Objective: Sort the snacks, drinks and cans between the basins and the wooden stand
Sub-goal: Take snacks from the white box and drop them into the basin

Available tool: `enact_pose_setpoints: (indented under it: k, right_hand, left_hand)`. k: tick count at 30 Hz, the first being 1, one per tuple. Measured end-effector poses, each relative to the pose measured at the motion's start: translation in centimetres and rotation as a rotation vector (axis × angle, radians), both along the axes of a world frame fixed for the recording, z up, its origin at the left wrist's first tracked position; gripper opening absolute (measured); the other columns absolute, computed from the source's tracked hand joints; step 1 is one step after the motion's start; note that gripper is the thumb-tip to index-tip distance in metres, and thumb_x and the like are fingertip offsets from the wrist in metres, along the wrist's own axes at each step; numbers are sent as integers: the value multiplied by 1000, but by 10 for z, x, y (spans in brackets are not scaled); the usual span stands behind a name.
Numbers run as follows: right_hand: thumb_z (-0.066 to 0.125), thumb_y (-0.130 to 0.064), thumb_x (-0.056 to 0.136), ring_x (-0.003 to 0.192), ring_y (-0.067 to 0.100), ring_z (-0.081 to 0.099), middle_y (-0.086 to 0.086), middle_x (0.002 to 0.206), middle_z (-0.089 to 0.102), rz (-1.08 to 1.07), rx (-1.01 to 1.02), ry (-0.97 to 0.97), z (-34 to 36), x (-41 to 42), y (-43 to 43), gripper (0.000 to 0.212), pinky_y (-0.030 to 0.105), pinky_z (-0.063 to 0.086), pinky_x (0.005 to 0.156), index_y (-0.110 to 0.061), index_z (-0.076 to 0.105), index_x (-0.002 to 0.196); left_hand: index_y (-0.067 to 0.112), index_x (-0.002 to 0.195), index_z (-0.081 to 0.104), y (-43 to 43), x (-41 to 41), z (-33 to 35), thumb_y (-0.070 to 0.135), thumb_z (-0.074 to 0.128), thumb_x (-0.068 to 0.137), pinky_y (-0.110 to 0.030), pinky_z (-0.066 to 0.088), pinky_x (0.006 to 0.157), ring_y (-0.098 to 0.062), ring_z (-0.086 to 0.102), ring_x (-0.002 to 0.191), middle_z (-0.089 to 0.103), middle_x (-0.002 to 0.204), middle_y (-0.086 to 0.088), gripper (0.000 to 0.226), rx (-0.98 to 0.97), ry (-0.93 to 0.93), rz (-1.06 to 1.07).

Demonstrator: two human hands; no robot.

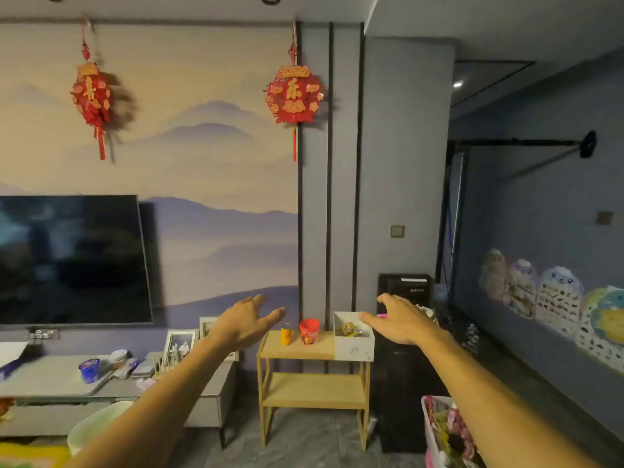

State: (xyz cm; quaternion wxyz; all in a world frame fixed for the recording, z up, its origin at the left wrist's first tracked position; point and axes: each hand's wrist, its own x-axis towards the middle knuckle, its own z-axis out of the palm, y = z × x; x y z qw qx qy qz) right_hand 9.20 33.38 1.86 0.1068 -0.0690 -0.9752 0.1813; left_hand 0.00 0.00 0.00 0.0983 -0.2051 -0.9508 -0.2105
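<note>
A two-shelf wooden stand (314, 390) stands against the wall at centre. On its top sit a yellow can (286, 334), a red cup (309, 332) and a white box (354, 347) with wrapped snacks inside. My left hand (244, 320) is stretched out, fingers apart and holding nothing, just left of the can. My right hand (400, 319) is also open, hovering over the box's right side. A white basin (98, 423) shows at lower left, its contents hidden. A pink-rimmed basin (430, 430) with colourful snack packs sits at lower right.
A grey TV cabinet (111, 393) at left carries a blue tub (89, 369), photo frames and clutter, with a large TV above. A black speaker (405, 288) stands behind the stand on the right. Dark floor lies in front.
</note>
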Motion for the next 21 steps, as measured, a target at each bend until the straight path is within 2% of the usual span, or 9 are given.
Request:
enact_pose_setpoints:
  k: [2,5,7,12,15,18,21]
  right_hand:
    - [56,-75,95,133,29,56,8,157,50,-24,-3,-5,-3,-21,5,81,46,53,101,-19,45,153]
    - [55,-74,96,145,32,48,8,166,41,-48,24,-33,-11,-61,15,87,49,49,108,-19,37,161]
    - [54,-72,98,149,33,44,9,169,37,-63,49,-49,-20,-91,21,87,51,46,111,-18,33,164]
    - [55,-72,97,147,33,46,9,167,39,-130,19,-66,-36,-174,42,88,50,49,109,-20,33,164]
    - [56,-72,96,147,32,48,8,167,40,-162,-5,-61,-49,-223,57,89,49,49,109,-20,33,164]
    - [57,-73,95,139,31,54,7,160,48,-171,-4,-103,-62,-268,72,87,46,53,104,-19,38,161]
    - [57,-76,93,128,27,60,5,149,57,-160,-2,-132,-77,-310,89,82,45,55,98,-20,46,152]
  left_hand:
    - [22,158,44,8,-23,-4,113,9,57,-51,47,114,-27,54,140,53,159,-5,140,12,1,21]
    - [22,158,43,24,-75,-18,102,21,73,-51,49,112,-28,54,140,52,160,-5,118,-28,15,44]
    - [22,158,42,35,-111,-27,98,24,78,-52,49,113,-29,52,143,49,162,-5,112,-63,20,37]
    - [21,161,40,63,-201,-34,97,25,82,-52,44,117,-29,47,148,44,166,-5,111,-103,-14,-14]
    - [19,161,40,81,-251,-35,103,22,76,-52,44,118,-29,47,148,44,166,-5,120,-93,-39,-42]
    - [20,159,41,102,-294,-44,95,27,85,-52,45,116,-30,49,146,45,165,-6,107,-124,-47,-64]
    - [21,160,40,124,-333,-55,104,14,69,-51,46,115,-31,50,145,46,164,-7,125,-121,-75,-62]
